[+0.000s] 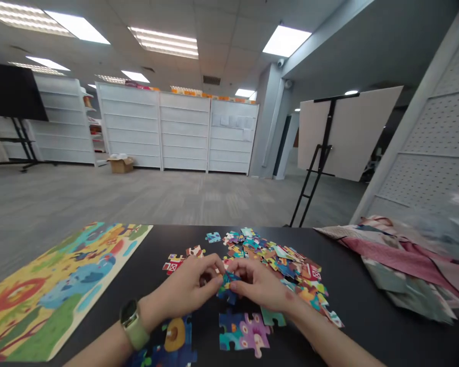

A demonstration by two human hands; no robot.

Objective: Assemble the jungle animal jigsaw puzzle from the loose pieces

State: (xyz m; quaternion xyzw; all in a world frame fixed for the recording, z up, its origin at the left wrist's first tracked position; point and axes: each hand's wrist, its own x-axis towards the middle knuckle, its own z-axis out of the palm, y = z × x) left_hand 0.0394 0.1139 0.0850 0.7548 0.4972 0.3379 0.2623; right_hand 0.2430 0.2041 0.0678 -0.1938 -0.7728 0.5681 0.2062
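Left grip: thumb and fingertips drawn together, pinching the left side of a small cluster of blue puzzle pieces.
Right grip: thumb and fingers pressed on the right side of that same cluster.
Blue cluster: between both hands, above the desk; the fingers partly cover it, so its joins cannot be made out.
Wrist: a watch with a pale green strap, on the left arm.
Below the hands: a purple-and-teal section lies flat, with a green piece just beside it near the right forearm.
Under the left forearm: a dark blue section with a yellow shape, partly hidden.
Beyond the hands: a heap of loose pieces, many overlapping, spreading to the right; one blue piece lies apart.
Desk's left: a colourful animal picture sheet.
Desk's right: crumpled cloth, pink and grey-green.
Room: carpeted floor, white shelving, a cardboard box, a white board on a black stand.
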